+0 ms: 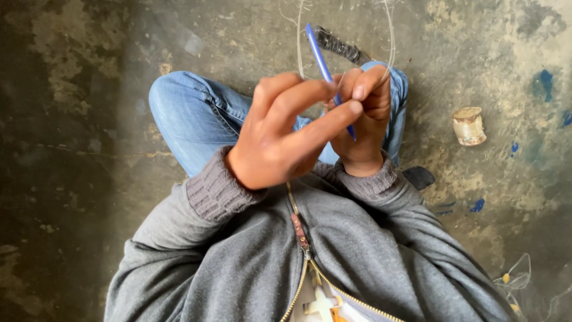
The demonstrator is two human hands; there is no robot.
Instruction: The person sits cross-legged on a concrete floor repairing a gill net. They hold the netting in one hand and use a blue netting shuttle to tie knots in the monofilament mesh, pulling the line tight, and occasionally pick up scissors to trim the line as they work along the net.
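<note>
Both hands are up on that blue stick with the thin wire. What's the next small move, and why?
Probably slide the left hand fingertips up the blue stick toward its free upper end. The right hand already pinches its lower part, and the thin wire loops above, so a higher grip should steady it.

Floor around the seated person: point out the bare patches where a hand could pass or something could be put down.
Bare concrete floor lies left of the blue-jeaned knee, and again between the small spool and the right sleeve. It is crowded in the middle, where the left hand and right hand close on the blue stick.
</note>
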